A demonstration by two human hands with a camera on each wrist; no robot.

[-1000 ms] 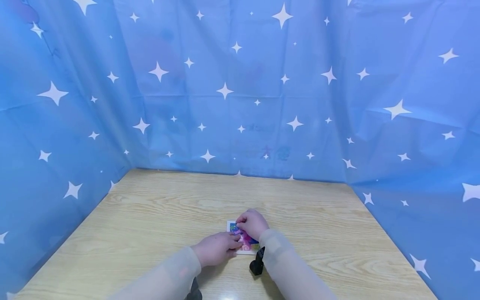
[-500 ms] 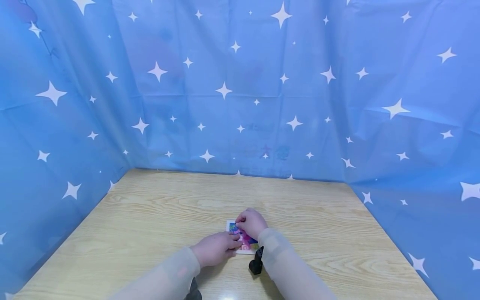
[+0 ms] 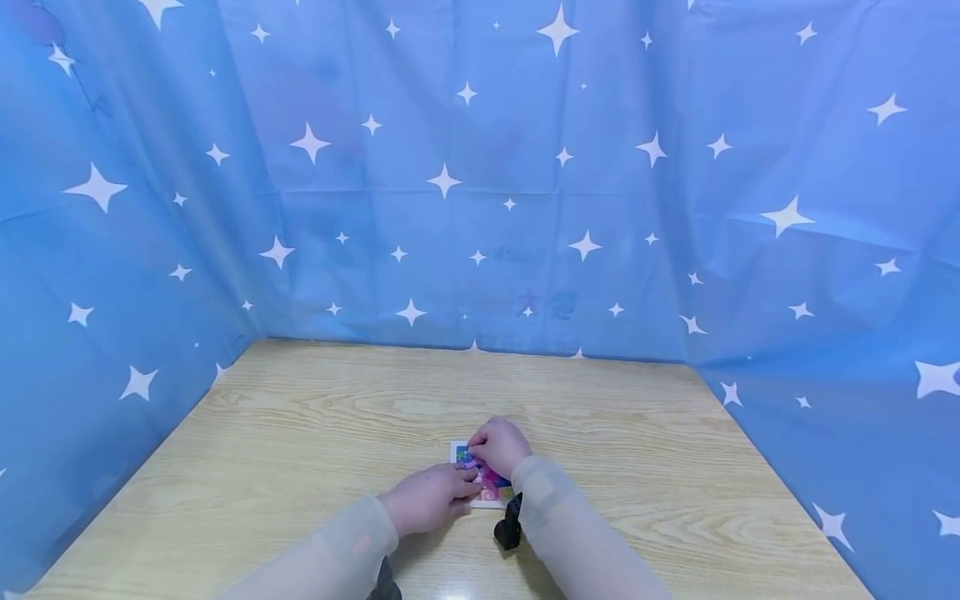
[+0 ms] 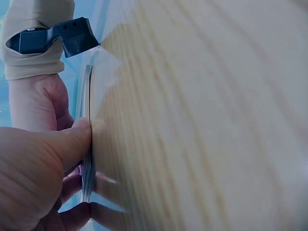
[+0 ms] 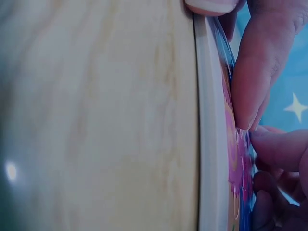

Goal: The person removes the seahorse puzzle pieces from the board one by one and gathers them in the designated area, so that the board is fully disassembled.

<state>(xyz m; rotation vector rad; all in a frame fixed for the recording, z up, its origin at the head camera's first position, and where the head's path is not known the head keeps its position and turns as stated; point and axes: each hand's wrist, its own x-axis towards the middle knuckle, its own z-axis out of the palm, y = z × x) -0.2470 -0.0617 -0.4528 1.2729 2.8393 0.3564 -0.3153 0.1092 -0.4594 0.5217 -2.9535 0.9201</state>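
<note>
The board point(image 3: 492, 481), white-edged with a colourful picture, lies flat on the table point(image 3: 337, 408) between the hands. The left hand point(image 3: 427, 500) rests extended fingers on it, thumb against its near edge. Just beside, the right hand point(image 3: 502, 446) bends over the far part, thumb and fingertips together; whether they pinch anything is unclear.

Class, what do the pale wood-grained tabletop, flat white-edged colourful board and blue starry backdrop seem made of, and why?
Tabletop: wood or laminate, slightly glossy, judging by its grain and glare.
Board: perhaps card or wood, its coloured face shiny with highlights.
Backdrop: likely thin fabric or plastic, faintly sheened; creases show.
</note>
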